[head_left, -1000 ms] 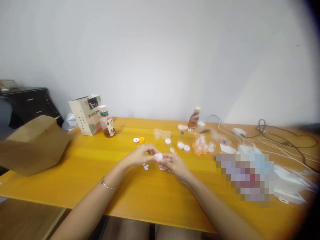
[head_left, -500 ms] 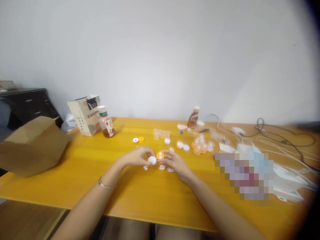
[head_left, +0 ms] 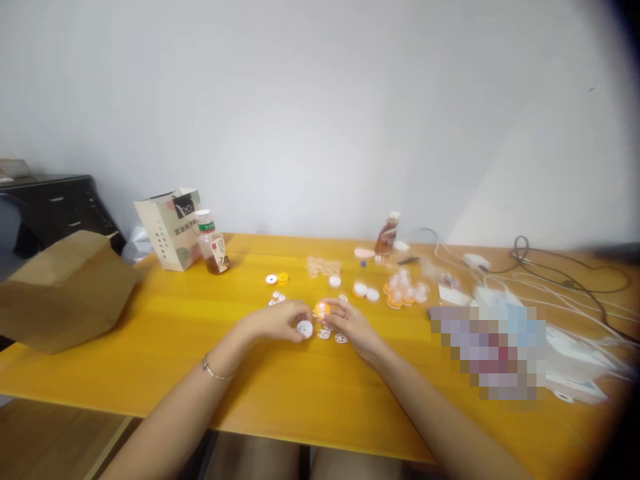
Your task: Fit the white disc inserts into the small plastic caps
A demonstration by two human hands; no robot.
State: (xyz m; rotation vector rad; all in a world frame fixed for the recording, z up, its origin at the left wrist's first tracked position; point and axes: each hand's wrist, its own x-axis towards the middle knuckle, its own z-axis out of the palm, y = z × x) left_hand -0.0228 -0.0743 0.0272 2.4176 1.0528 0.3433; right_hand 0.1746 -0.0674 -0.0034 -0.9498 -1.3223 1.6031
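My left hand (head_left: 283, 321) pinches a round white disc (head_left: 305, 329) by its left side, low over the table. A short gap to the right, my right hand (head_left: 350, 327) is closed on an orange round piece (head_left: 323, 310) with a paler middle. Flat white cut-out pieces (head_left: 341, 339) lie on the table just below the right hand. Small white bits (head_left: 277, 297) rest behind the left hand. Farther back sit a white ring (head_left: 271, 279) and a yellow disc (head_left: 283, 279) side by side.
Clear plastic parts (head_left: 325, 267), white round pieces (head_left: 373, 294) and a cluster of orange-and-clear pieces (head_left: 403, 292) stand beyond the hands. A bottle (head_left: 216, 247), paper bag (head_left: 167, 233) and brown bag (head_left: 60, 293) are at left. Another bottle (head_left: 387, 233) and cables (head_left: 560, 287) lie right.
My left hand has moved slightly down and toward me with the white disc, widening the gap to the orange piece. Small white bits behind it now show. My right hand has barely moved.
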